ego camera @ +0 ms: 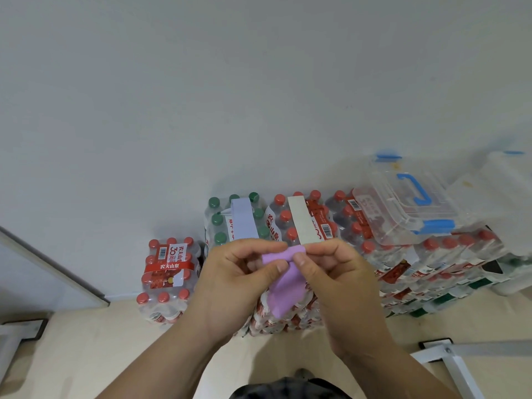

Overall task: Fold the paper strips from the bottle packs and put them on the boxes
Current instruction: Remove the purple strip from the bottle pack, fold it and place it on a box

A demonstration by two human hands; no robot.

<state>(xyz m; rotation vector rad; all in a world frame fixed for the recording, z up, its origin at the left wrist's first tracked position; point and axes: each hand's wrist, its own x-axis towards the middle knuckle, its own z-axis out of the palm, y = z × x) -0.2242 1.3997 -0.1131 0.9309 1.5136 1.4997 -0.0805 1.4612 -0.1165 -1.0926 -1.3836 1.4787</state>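
Observation:
I hold a purple paper strip (pixel 285 286) in front of the bottle packs. My left hand (pixel 233 283) pinches its upper left part between thumb and fingers. My right hand (pixel 334 277) pinches its top edge, where the strip bends over. The rest of the strip hangs down between my hands. A pale blue strip (pixel 244 218) lies on the green-capped bottle pack (pixel 220 220). A cream strip (pixel 302 220) lies on the red-capped pack (pixel 283 217) beside it. Clear plastic boxes with blue handles (pixel 403 208) sit on the packs at the right.
More shrink-wrapped red-capped packs are stacked against the white wall, a low stack (pixel 168 280) on the left and a tall stack (pixel 437 269) on the right. A white metal frame (pixel 454 361) stands on the floor at lower right. A grey panel (pixel 43 272) leans at left.

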